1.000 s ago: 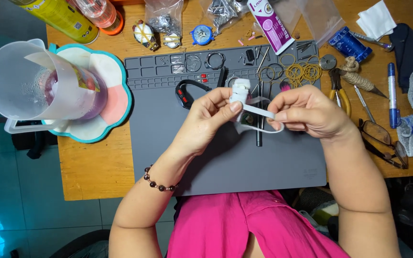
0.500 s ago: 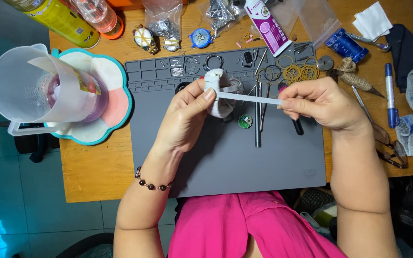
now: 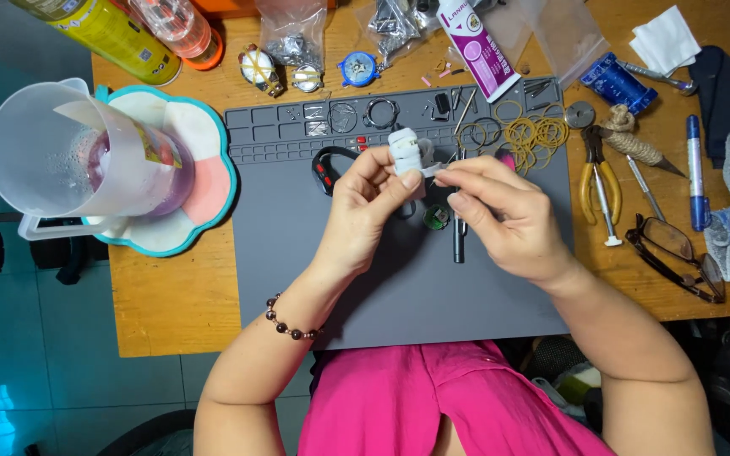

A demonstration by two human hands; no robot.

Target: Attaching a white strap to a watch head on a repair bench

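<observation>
Head view, looking straight down: left hand (image 3: 369,203) raised over the grey mat (image 3: 297,279), grip closed with thumb and fingertips around a small white roll of tape (image 3: 405,150), held upright at the top of that grip. Right hand (image 3: 509,219) just beside it, nearly touching, grip pinched down on what looks like the loose end of the strip (image 3: 433,170), though too small and too pale against the fingers to say for certain. Hardly any free tape between the two grips. Directly beneath the grips, lying loose on the mat: a small round green part (image 3: 437,217) and a dark slim tool (image 3: 459,241). Beyond the left grip, toward the far edge of the mat, a black strap (image 3: 324,169); beyond the right grip, a scatter of rubber bands (image 3: 534,133). Well out to the right of the right grip, off the mat, yellow-handled pliers (image 3: 589,181) and a pair of glasses (image 3: 673,257) on the desk (image 3: 171,295); well out to the left of the left grip, a clear jug (image 3: 52,152). Judged as mid-handling of the tape, end in one pinch and roll in the other. Next move likely calls for a firm hold on the roll, even tension on the thin strip, and no twisting or sticking to the fingertips.
</observation>
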